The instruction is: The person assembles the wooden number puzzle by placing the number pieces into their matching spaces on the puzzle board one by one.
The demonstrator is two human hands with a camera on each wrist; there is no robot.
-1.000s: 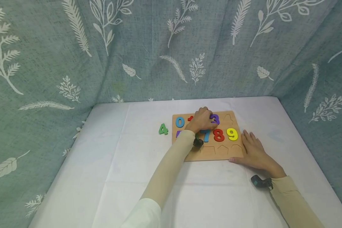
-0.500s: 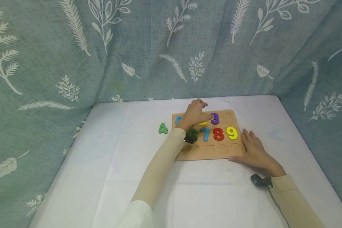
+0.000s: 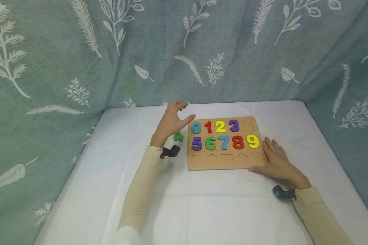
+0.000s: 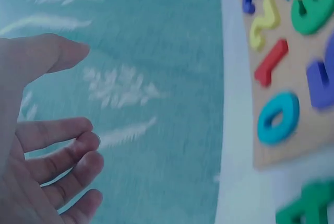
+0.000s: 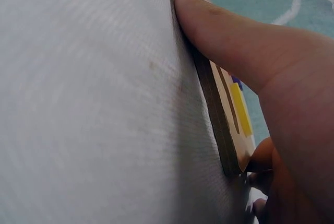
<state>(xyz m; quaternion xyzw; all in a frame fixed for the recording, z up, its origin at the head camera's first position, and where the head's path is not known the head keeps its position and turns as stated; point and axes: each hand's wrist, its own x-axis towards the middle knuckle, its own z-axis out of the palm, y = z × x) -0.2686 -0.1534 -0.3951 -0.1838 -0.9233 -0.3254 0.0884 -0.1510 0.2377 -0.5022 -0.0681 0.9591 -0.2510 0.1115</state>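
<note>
A wooden number puzzle board lies on the table with digits 0 to 3 in its back row and 5 to 9 in its middle row. At the back right corner is a bare 4-shaped outline. A green number 4 lies on the cloth left of the board, partly covered by my left hand. That hand hovers there with fingers spread and nothing held. My right hand rests at the board's front right corner, thumb on the front edge and fingers along the right side.
White cloth covers the table, with a leaf-patterned blue-green curtain behind and at both sides. Along the board's front run several outlined shapes. A small dark camera sits on my left wrist.
My left hand has moved left off the board, from near the 2 and 3 to beside the green 4, uncovering the digits. My right hand has stayed at the board's corner.
</note>
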